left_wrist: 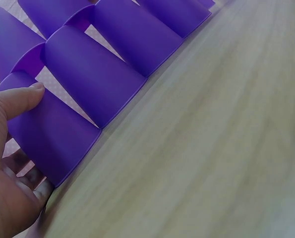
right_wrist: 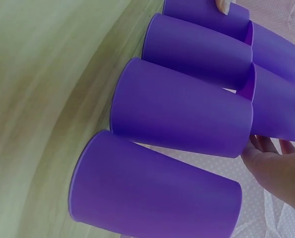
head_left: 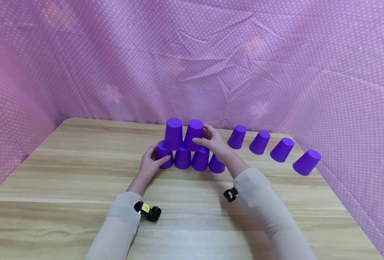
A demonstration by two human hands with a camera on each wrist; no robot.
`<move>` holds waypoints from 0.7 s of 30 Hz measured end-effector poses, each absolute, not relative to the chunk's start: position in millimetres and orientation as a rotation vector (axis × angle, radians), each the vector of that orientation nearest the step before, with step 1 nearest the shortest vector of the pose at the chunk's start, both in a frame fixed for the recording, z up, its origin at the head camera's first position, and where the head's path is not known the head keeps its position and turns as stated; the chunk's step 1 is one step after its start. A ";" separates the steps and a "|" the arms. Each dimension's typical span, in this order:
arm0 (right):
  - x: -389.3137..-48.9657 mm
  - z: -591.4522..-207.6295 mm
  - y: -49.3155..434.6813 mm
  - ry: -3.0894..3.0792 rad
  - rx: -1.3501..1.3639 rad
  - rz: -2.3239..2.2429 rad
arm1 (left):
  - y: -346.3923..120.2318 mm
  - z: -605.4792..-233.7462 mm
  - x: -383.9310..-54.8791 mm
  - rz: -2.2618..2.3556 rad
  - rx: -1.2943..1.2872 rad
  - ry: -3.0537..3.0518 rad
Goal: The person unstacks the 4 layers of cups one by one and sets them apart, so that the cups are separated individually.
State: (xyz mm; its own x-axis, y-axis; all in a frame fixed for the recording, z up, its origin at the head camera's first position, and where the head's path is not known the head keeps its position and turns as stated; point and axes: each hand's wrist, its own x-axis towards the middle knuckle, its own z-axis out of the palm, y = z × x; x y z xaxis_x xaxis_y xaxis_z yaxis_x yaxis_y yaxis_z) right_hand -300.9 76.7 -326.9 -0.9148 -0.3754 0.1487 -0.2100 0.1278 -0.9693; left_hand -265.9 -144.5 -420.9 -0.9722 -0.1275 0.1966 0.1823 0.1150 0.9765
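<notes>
Gripping right upper cup (head_left: 192, 133) with right hand (head_left: 215, 142), atop base row (head_left: 197, 161) on bench (head_left: 81, 173); gripping leftmost base cup (head_left: 165, 150) with left hand (head_left: 149, 164). Could topple if released off-centre or nudged sideways.

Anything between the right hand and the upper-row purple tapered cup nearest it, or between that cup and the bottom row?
Nothing visible. The right hand holds that purple tapered cup; nothing separates its rim from the two middle cups beneath.
</notes>
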 end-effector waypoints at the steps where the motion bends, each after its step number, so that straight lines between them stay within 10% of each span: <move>1: -301.1 -326.5 76.2 2.261 -0.587 -1.900 | -144.5 -421.2 -265.9 -1.946 -0.054 -2.161; 21: -303.7 -324.2 68.7 2.280 -0.507 -1.890 | -142.3 -404.0 -254.8 -2.007 -0.054 -2.143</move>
State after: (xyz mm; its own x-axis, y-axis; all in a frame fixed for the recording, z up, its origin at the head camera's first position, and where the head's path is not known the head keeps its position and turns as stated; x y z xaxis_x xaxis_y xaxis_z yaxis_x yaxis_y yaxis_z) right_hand -303.7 68.7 -324.2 -0.9339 -0.3410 0.1079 -0.1693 0.1557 -0.9732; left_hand -254.8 -142.3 -404.0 -0.9784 -0.1127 0.1731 0.1653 0.0747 0.9834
